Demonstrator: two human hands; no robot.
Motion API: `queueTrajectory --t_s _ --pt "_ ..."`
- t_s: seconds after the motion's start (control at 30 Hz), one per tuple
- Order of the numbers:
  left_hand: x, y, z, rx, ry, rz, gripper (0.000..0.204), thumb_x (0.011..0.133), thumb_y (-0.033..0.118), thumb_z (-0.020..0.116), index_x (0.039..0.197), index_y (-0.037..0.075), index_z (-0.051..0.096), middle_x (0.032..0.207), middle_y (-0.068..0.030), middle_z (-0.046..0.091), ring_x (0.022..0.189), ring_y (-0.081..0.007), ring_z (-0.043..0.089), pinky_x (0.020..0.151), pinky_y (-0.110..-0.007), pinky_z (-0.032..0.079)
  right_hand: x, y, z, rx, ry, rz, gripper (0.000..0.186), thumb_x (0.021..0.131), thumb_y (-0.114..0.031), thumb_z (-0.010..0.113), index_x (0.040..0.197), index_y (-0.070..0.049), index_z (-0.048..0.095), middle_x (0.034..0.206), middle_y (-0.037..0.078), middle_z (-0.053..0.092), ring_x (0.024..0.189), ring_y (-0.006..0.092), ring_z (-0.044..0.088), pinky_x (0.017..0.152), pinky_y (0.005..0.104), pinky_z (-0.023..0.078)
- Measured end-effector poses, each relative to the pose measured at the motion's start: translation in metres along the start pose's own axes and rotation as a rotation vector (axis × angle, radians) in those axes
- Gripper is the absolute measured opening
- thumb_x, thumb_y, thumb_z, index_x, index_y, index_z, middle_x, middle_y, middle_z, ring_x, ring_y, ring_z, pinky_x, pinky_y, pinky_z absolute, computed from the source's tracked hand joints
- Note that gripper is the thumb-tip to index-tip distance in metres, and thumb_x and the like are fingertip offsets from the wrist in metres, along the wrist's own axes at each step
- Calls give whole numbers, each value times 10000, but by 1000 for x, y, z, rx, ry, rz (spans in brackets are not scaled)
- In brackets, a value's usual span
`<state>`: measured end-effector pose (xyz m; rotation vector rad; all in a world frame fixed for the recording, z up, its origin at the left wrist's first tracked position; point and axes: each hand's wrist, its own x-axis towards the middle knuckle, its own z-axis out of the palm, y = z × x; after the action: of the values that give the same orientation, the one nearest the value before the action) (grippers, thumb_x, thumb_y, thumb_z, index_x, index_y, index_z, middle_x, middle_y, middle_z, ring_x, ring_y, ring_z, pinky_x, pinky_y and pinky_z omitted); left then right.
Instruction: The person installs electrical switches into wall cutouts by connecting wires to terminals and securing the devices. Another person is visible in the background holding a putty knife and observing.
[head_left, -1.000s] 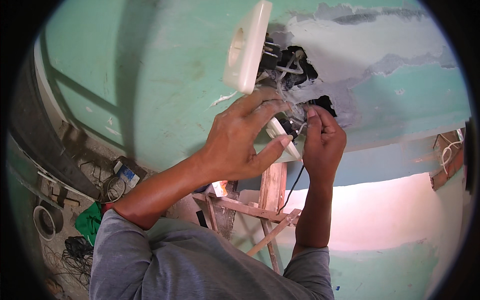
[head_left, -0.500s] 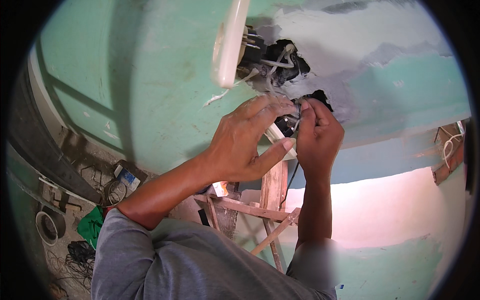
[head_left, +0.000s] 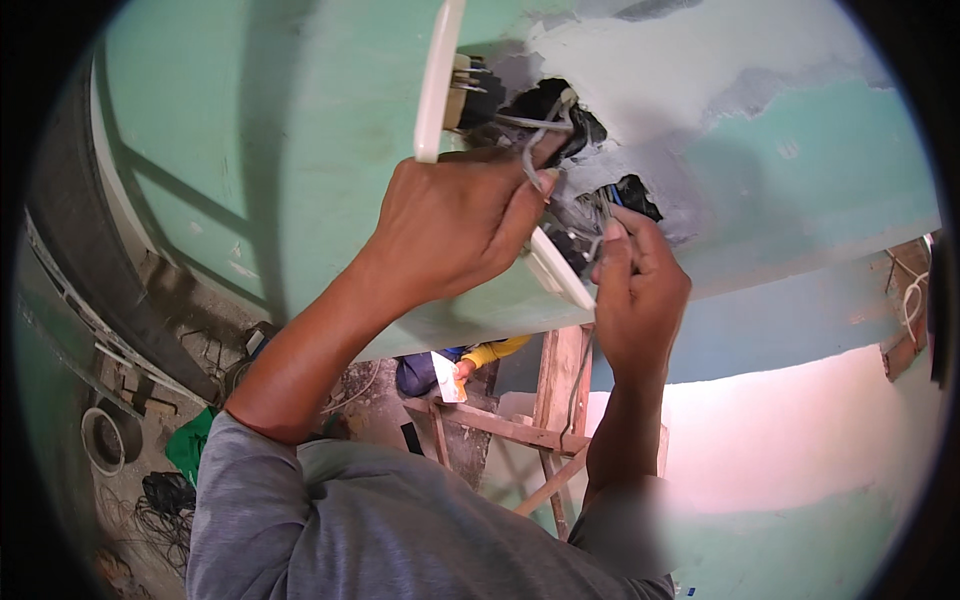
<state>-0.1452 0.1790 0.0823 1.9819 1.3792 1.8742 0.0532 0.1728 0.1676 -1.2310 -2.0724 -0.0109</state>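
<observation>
Two broken-out holes open in a green and grey plastered wall (head_left: 740, 165). By the upper hole (head_left: 592, 130), a white cover plate (head_left: 438, 85) with a black socket body (head_left: 480, 95) stands out from the wall on its wires. My left hand (head_left: 450, 220) is closed just below it, thumb and fingers on a grey cable (head_left: 530, 160) leading from that hole. My right hand (head_left: 645, 280) pinches thin wires (head_left: 604, 210) at the lower hole (head_left: 638, 198). Between my hands a second white plate (head_left: 560, 270) hangs tilted; its dark back is partly hidden.
Below stand wooden trestle pieces (head_left: 500, 425). Another person's hand (head_left: 465, 370), in a yellow sleeve, holds a white and orange item (head_left: 447, 378). On the lower left floor lie a bucket (head_left: 103, 442), a green bag (head_left: 188, 445) and tangled black wire (head_left: 165, 520).
My left hand has moved up from the lower plate to the grey cable under the upper plate. My right hand stays at the lower wires. The other person's hand and sleeve have come into sight.
</observation>
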Motion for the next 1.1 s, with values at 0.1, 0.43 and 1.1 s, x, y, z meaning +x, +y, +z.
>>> queueTrajectory --t_s 0.1,0.43,1.1 --pt "1 -1 -2 112 -58 -1 470 1128 325 545 1515 74 629 670 -139 626 661 -349 676 613 -459 499 4 5 -7 -60 -47 46 210 1101 -122 588 1139 25 734 753 117 674 680 139 596 683 318 501" --pt "-22 23 4 -167 4 -154 537 1010 325 736 1451 34 642 713 -107 673 572 -340 659 582 -441 513 3 14 6 161 22 6 242 1120 -99 564 1143 84 720 885 84 720 822 96 611 754 278 515" --pt "-53 38 34 -440 -35 -269 531 965 265 838 1342 -46 631 1163 -226 575 1024 -371 688 826 -429 608 26 -9 -32 193 -246 310 318 1097 -194 622 1223 63 761 730 -26 616 631 36 519 581 242 402"
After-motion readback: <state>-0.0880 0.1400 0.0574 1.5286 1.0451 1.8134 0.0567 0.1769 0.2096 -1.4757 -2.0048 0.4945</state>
